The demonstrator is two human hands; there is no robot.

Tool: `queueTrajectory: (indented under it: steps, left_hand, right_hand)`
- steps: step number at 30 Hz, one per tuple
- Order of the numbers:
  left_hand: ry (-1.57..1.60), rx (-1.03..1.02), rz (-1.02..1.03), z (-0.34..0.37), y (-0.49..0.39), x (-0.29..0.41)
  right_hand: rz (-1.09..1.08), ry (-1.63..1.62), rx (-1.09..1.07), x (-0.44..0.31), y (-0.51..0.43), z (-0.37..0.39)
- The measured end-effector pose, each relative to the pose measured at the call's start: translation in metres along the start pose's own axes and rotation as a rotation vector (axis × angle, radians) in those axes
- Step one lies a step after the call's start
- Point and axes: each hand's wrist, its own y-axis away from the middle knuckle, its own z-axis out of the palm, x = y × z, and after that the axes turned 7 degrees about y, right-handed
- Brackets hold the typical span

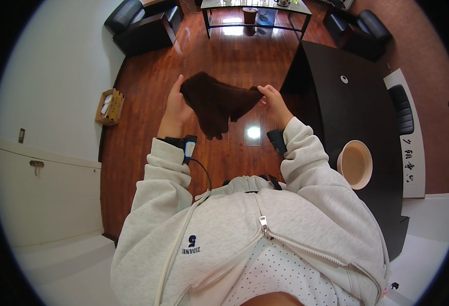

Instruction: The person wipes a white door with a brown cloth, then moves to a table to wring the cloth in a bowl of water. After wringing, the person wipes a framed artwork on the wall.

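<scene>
A dark brown cloth (218,101) is stretched between my two hands above the wooden floor, its lower edge hanging in loose folds. My left hand (178,105) grips its left end, thumb up and the fingers hidden behind the fabric. At the other end, my right hand (273,100) pinches a corner between thumb and fingers. To the right, a pale round basin (354,164) stands on a dark desk (356,114); it seems to hold water.
A cardboard box (110,107) with things in it sits by the left wall. Ahead is a glossy-topped table (255,4) with a brown bin (249,15) under it. Black armchairs (144,28) flank it. A small black-and-white round object (344,79) lies on the desk.
</scene>
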Motion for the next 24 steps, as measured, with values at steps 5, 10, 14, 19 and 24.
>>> queueTrajectory:
  steps: [5,10,14,19,24]
  left_hand:
    - [-0.336,0.315,0.056,-0.015,0.0,0.008]
    - [-0.874,0.435,0.016,-0.049,0.005,0.029]
    - [-1.028,0.472,0.065,-0.088,0.004,0.057]
    - [-0.852,0.637,0.131,-0.113,0.007,0.06]
    - [-0.843,0.675,0.252,-0.124,-0.001,0.067]
  right_hand:
    - [-0.027,-0.151,0.123,-0.02,0.001,-0.015]
    - [-0.056,-0.167,0.021,-0.044,-0.008,-0.011]
    - [-0.23,0.088,0.067,-0.057,-0.025,0.007]
    - [-0.41,0.593,0.002,-0.074,-0.035,0.023]
    - [-0.559,1.284,0.221,-0.079,-0.047,0.028]
